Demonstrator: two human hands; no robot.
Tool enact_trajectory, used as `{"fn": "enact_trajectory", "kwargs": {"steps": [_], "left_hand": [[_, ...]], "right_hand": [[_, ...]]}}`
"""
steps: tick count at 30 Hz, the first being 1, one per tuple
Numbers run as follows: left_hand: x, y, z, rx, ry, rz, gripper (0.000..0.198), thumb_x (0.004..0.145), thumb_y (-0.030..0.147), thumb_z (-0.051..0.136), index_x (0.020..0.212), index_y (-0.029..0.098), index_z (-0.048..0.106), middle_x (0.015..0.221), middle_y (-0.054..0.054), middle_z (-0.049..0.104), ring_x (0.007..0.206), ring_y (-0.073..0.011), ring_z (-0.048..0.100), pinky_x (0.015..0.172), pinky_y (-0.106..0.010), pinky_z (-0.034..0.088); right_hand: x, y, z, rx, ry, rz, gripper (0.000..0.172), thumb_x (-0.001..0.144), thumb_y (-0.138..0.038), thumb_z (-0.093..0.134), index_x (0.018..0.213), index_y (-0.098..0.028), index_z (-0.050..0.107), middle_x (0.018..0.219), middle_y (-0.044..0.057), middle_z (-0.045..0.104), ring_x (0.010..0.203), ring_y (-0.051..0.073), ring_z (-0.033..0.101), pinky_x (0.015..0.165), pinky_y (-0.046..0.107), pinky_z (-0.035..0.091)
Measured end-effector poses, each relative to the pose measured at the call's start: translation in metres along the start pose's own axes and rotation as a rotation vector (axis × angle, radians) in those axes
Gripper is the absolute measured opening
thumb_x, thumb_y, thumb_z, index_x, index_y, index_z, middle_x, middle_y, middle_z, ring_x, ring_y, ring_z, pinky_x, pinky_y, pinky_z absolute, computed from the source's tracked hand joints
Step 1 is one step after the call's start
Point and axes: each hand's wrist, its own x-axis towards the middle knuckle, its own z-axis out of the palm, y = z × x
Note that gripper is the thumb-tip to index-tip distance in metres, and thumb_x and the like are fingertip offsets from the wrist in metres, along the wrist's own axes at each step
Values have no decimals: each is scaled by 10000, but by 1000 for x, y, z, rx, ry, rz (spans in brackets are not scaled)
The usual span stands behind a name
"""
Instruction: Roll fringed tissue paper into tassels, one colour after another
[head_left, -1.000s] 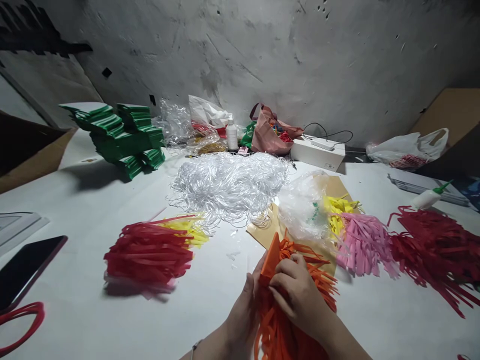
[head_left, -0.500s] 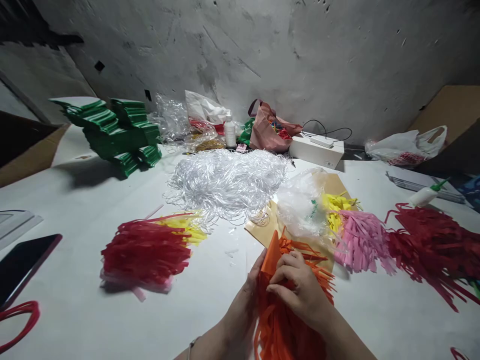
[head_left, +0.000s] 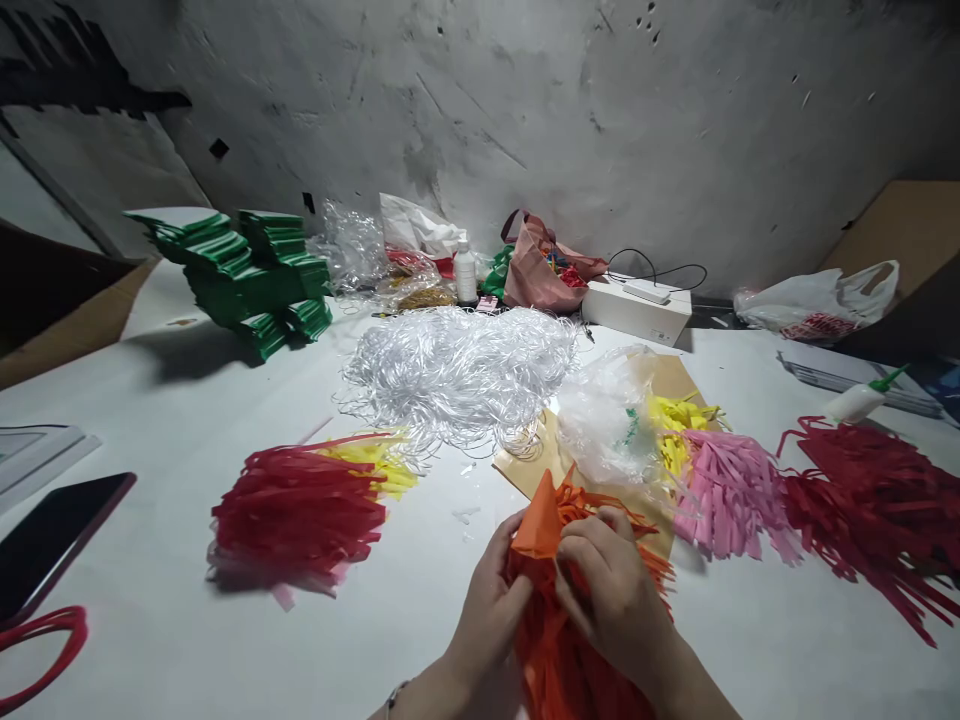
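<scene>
Orange fringed piece: its folded tip showed you a narrow side a second ago; now a broader, flat face is turned toward you, with the point standing above your fingers.
Left hand: your thumb lay up along the left side earlier; now it crosses the front, just below the fold, and the piece is clamped between your thumb and fingers.
Right hand: your fingers are bent together, pinching the piece just right of the fold, close to where they were; your fingertips are partly hidden.
Place of the piece: between your two hands, touching both; its strips hang down between your wrists, while others spread out beyond your right hand.
Brown sheet: flat on the white table just past the folded tip, with a crumpled clear bag over part of it.
Pink fringe: to the right of your right hand, apart from it.
Red fringe: well apart on your left, lying where it lay before.
White cord: heaped beyond both your hands, also unmoved.
</scene>
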Motion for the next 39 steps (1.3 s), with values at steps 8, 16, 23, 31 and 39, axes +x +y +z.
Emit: {"fn": "enact_trajectory", "kwargs": {"steps": [8,16,23,31,39], "left_hand": [[-1,1,0,324,-52,225,442,819,88,508,1227,246,576,1210,-57,659,1115,-251,622,996,-422,495],[-1,-7,1,434,-45,350,587,802,56,513,1352,257,484,1393,-104,566,1274,-283,551,1055,-462,483],[0,-5,-8,558,-185,462,724,661,-34,435,1310,273,526,1232,-42,679,1098,-224,660,971,-398,552],[-1,0,-7,963,20,968,612,819,-28,510,1278,359,629,1434,-65,537,1294,-280,516,1014,-474,508],[-22,4,-17,1046,-42,1038,393,887,153,649,1134,453,708,1081,-2,779,1112,-267,674,1059,-525,471]], "right_hand": [[-2,-14,5,-258,-97,-55,439,921,-94,451,1349,-152,529,1246,141,627,1121,269,568,1066,490,269],[6,-13,10,-360,-26,-102,335,979,-98,433,1262,-123,611,1301,152,648,1294,281,521,1154,494,245],[17,1,-17,-221,-254,-41,235,946,-89,467,1052,-163,663,817,50,734,703,182,665,771,325,484],[9,-3,-39,-145,-325,343,270,851,-72,513,960,-224,708,847,9,764,779,173,718,686,240,481],[-16,10,-50,-297,133,330,340,862,-83,429,1026,-168,715,862,67,778,732,195,741,685,267,553]]}}
